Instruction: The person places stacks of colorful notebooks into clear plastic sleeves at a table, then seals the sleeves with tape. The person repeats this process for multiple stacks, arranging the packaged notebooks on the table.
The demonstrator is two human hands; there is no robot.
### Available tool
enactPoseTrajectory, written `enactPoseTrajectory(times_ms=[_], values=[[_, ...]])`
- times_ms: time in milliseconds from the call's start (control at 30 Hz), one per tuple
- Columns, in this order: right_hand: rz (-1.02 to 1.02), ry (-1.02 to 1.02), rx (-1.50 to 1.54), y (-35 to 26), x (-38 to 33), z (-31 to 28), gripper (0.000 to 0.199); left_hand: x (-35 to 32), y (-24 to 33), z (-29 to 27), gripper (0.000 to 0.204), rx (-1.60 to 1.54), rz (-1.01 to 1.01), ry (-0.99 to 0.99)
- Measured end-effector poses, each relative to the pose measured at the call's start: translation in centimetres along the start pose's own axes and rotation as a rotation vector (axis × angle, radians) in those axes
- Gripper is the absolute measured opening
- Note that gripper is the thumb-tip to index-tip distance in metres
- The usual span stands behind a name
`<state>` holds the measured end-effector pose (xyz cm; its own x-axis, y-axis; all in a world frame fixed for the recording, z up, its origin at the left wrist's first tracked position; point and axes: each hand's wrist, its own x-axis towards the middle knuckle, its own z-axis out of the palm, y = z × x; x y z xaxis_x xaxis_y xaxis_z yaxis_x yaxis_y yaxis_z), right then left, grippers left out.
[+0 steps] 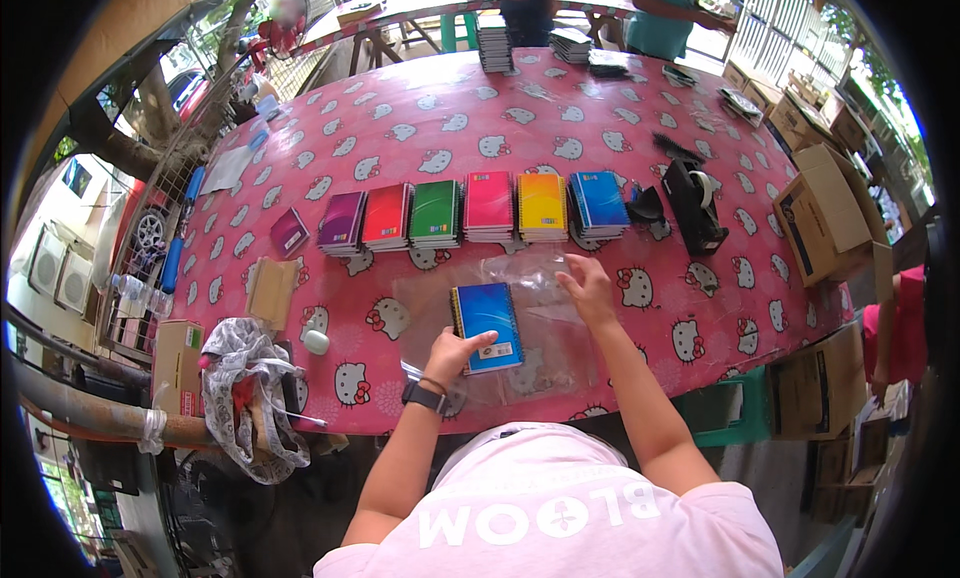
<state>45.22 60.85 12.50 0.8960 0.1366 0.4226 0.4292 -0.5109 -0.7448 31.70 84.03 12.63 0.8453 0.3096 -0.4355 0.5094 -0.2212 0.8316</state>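
A small blue spiral notebook [484,313] lies on top of clear plastic near the table's front edge, and a yellow edge shows beneath its left side. My left hand [455,358] grips its lower left part, the thumb across the cover by a white label. With bent fingertips, my right hand [590,290] pinches the clear plastic bag [540,283] just right of the notebook's top. Beyond both hands stand stacks of spiral notebooks in a row: purple [343,221], red [387,215], green [435,213], pink [488,203], yellow [542,204] and blue [600,203].
A black tape dispenser [695,213] stands right of the row. A single purple notebook [290,232], a brown packet [271,293], a white mouse [316,342] and a grey patterned cloth [250,378] lie left. Cardboard boxes [825,218] stand right; people are beyond the far edge.
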Motion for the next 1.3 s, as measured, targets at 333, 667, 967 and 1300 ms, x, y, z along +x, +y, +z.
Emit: enactPoseTrajectory(times_ms=[333, 667, 967, 1300], values=[[0.608, -0.485, 0.39, -2.2, -6.0, -4.7, 0.027, -3.8, -4.3, 1.2, 0.091, 0.16, 0.418, 0.242], [-0.149, -0.524, -0.168, -11.9, -8.5, 0.2, 0.046, -3.1, -4.3, 0.9, 0.097, -0.354, 0.319, -0.09], [-0.123, -1.19, 0.155, -14.0, -8.6, -1.6, 0.019, -2.4, -1.8, 3.8, 0.093, -0.033, 0.184, 0.201], [-0.069, -0.402, -0.101, -5.2, -6.2, 4.6, 0.059, -1.8, -3.6, 4.8, 0.051, -0.665, 0.321, 0.206]])
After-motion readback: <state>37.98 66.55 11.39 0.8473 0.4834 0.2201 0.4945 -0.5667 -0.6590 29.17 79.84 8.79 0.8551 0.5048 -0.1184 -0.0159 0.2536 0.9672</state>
